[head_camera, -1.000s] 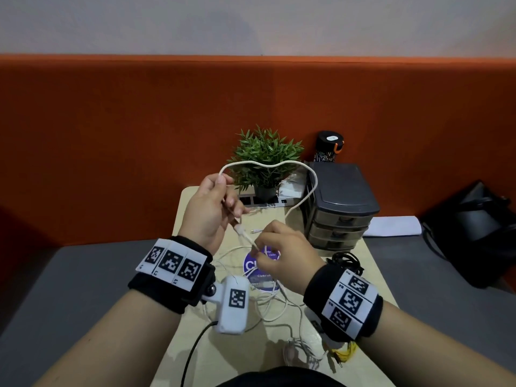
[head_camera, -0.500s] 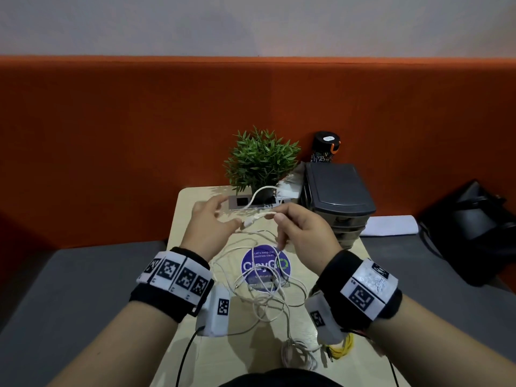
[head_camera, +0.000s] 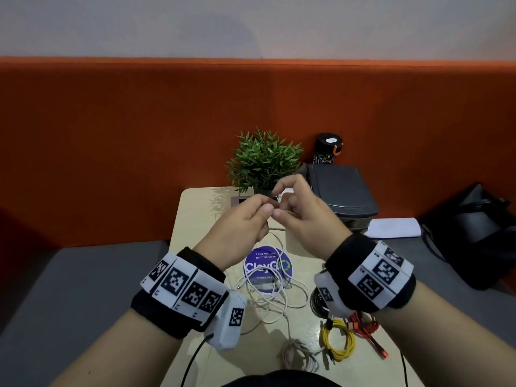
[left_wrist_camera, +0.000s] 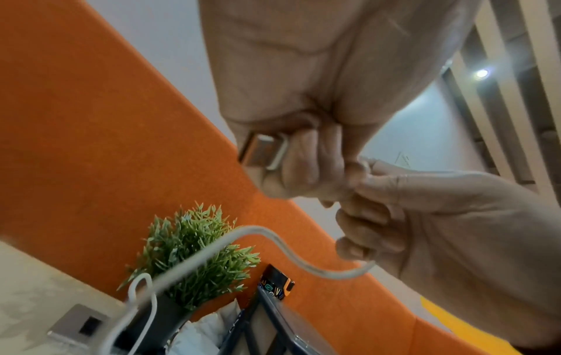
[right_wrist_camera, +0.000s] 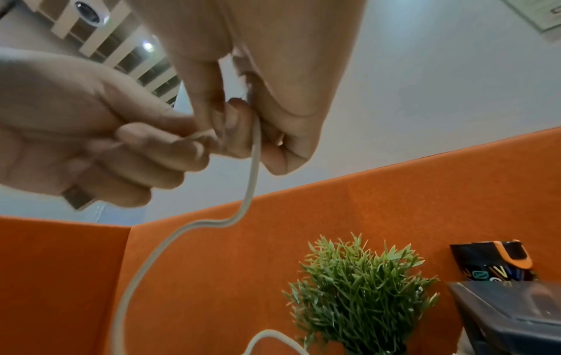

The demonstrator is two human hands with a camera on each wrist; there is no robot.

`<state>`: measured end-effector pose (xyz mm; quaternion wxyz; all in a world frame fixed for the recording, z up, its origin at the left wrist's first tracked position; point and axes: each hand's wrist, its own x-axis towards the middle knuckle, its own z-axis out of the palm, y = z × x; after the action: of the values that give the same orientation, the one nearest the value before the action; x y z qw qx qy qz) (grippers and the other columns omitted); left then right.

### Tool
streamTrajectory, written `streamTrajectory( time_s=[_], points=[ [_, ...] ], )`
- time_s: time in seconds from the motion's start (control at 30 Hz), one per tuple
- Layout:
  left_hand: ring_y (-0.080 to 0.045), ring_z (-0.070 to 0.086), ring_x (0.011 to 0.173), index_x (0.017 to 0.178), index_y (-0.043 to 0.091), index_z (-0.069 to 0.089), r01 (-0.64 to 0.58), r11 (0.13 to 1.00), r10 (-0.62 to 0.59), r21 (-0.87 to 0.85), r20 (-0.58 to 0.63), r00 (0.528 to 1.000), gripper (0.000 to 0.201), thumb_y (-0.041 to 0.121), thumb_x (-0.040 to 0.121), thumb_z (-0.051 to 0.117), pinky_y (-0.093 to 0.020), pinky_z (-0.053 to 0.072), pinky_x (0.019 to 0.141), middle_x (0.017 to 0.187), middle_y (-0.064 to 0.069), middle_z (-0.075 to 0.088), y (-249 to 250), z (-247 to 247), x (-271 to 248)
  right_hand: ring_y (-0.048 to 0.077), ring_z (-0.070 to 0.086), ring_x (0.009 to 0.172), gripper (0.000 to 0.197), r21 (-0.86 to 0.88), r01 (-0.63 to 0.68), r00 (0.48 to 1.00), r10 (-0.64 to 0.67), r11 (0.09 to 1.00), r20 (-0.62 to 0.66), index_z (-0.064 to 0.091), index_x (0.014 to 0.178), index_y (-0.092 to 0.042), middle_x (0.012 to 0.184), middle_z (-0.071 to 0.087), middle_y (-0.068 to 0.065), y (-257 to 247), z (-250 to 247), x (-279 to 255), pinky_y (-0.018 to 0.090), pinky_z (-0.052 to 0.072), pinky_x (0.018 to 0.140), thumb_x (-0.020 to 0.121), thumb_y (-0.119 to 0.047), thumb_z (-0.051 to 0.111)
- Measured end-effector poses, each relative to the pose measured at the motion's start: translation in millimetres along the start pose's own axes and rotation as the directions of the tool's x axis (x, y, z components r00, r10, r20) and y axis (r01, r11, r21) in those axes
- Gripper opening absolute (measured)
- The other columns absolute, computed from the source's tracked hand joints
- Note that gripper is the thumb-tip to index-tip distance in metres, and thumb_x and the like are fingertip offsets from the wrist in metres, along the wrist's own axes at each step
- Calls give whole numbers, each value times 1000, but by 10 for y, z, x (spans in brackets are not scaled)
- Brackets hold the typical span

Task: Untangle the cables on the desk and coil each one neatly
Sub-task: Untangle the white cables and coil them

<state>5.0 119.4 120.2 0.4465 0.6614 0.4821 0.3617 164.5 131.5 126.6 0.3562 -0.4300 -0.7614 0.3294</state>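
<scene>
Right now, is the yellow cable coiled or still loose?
Coiled: the yellow cable lies bundled in loops on the desk.

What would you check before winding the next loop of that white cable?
1. Left hand grips the metal USB plug at the end of the thin white cable: ok.
2. Right hand pinches that cable: ok.
3. Hanging length free of the white tangle on the beige desk: not ok, it runs down into the heap.
4. Clear of the green potted plant: cannot tell.
5. Yellow coiled cable and red cable lie apart from the heap: ok.
</scene>
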Motion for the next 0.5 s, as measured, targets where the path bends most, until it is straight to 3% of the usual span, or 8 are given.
streamTrajectory(
  time_s=[0.07,0.23,0.3,0.4,0.5],
  points=[
    [-5,31,41,89,16,60,-30,1000,30,4,-5,1000,31,32,100,37,-28,25,48,45,10,39,46,-28,-17,12,47,59,21,106,19,999,-16,994,-32,46,100,-25,62,48,-4,-3,-81,40,30,39,59,87,-20,62],
    [-7,21,37,83,9,58,-19,970,29,-243,38,999,31,21,101,36,-14,19,37,44,5,28,171,-69,-61,15,49,66,9,330,44,999,-33,943,-38,59,92,-20,71,54,3,-7,-142,113,26,44,63,85,-16,59],
    [-10,23,37,85,7,56,-17,926,51,-377,80,995,27,18,100,37,-17,17,40,47,0,31,162,-84,-67,10,52,67,9,394,41,999,-25,918,-43,64,89,-18,71,61,-5,2,-117,118,19,44,63,86,-15,57],
    [-14,34,41,85,2,55,-18,840,84,-543,97,992,23,17,94,41,-25,29,40,54,-5,45,161,-90,-85,6,50,62,15,486,40,998,-15,873,-55,68,94,-12,70,63,-9,10,-48,96,17,42,60,93,-10,53],
    [-10,22,38,70,0,54,45,768,47,-639,126,991,32,22,90,41,-21,20,40,45,-1,38,185,-90,-96,7,47,59,22,625,7,999,26,781,-44,67,100,-8,64,56,-4,9,80,80,18,43,59,96,-10,45]
  ],
)
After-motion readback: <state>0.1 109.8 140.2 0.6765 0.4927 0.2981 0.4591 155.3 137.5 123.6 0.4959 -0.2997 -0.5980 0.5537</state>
